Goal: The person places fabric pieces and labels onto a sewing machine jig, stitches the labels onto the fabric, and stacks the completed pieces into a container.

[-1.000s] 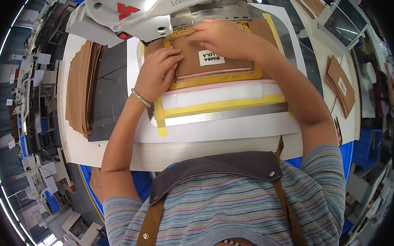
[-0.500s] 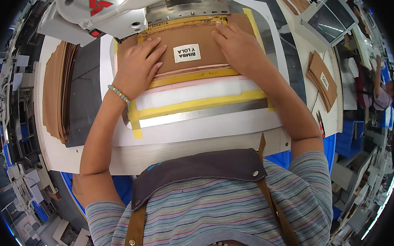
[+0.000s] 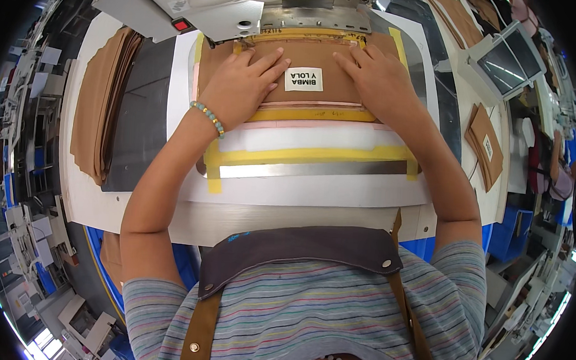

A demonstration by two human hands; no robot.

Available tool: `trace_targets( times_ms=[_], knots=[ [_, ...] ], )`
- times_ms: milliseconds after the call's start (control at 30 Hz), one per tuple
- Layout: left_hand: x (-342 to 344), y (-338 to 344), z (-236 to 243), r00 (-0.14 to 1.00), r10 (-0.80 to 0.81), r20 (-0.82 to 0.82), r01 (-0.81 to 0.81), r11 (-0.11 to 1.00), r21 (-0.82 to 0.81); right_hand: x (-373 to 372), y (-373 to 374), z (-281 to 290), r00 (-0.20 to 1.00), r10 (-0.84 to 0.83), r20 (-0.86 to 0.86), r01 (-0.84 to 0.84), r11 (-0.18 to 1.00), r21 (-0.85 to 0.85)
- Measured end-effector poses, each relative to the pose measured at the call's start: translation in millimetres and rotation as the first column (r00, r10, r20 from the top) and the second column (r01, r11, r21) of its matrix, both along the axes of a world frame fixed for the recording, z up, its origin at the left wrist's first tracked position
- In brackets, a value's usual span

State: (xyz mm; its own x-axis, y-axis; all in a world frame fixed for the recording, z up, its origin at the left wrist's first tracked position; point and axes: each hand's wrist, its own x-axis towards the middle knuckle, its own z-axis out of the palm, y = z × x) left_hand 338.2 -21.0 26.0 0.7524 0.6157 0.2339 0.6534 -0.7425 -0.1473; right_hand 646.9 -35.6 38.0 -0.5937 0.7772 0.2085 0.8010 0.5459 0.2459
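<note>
A brown fabric panel [image 3: 311,54] lies under the sewing machine head [image 3: 199,6], with a small white printed label [image 3: 304,79] at its middle. My left hand [image 3: 244,83] rests on the panel's left part, fingers spread toward the label. On the other side, my right hand [image 3: 381,80] presses flat, its fingertips near the far yellow edge strip [image 3: 308,34]. Neither hand grips anything. A near yellow strip [image 3: 311,115] crosses in front of the panel, partly covered by both wrists. Below it sits a white template [image 3: 316,139] edged with yellow tape.
A stack of brown panels [image 3: 102,111] stands at the left on a dark plate [image 3: 141,120]. At the right are more brown pieces [image 3: 484,141], one with a white label, and a tilted screen [image 3: 508,60]. Another person [image 3: 561,178] is far right.
The view has shifted, so the bench appears farther right. My left fingers have slid closer to the label. One right finger now reaches out toward the label, too.
</note>
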Motion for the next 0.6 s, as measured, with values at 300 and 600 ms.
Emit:
trace_targets(
  times_ms=[300,600],
  knots=[
    [-8.2,-3.1,1.3,0.999,0.015,0.03,-0.015,1.0,0.008,-7.7,3.5,-1.7,0.998,0.029,0.047,-0.031,0.999,0.042],
    [-17.0,-10.3,7.2,0.99,0.137,0.043,-0.132,0.987,-0.094,-23.1,9.8,-1.7,0.997,0.073,0.032,-0.074,0.997,0.023]
  ],
)
